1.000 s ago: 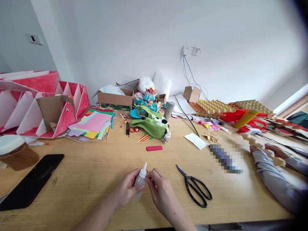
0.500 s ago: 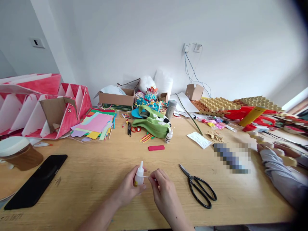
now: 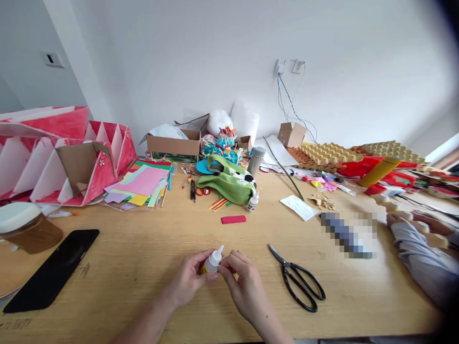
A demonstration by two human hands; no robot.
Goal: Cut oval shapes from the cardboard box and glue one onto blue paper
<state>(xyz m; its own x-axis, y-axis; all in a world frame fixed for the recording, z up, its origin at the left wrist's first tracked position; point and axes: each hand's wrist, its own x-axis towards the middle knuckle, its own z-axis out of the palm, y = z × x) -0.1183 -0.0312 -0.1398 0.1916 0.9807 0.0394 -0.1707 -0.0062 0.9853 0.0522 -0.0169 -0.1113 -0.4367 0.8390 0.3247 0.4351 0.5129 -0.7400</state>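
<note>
My left hand (image 3: pixel 189 281) is closed around a small translucent glue bottle (image 3: pixel 213 261) with a white nozzle and a yellow patch on its side. The bottle leans to the right, nozzle up. My right hand (image 3: pixel 243 283) pinches close beside the bottle's neck, and a bit of thin white strip (image 3: pixel 220 268) shows at its fingertips. The rest of the strip is hidden by my fingers. To the right of that hand lie black-handled scissors (image 3: pixel 299 281). Ahead of both hands rests a folded red piece (image 3: pixel 234 220).
Another small white bottle (image 3: pixel 252 202) stands by a green cloth item (image 3: pixel 229 186). Coloured paper (image 3: pixel 145 184) and a black phone (image 3: pixel 53 270) lie to the left. A co-worker's sleeve (image 3: pixel 419 253) reaches in at the right, past a pixelated object (image 3: pixel 346 235).
The glue bottle has tilted to the right. My right hand has come in against its neck, so the white strip that stretched between them is now mostly hidden.
</note>
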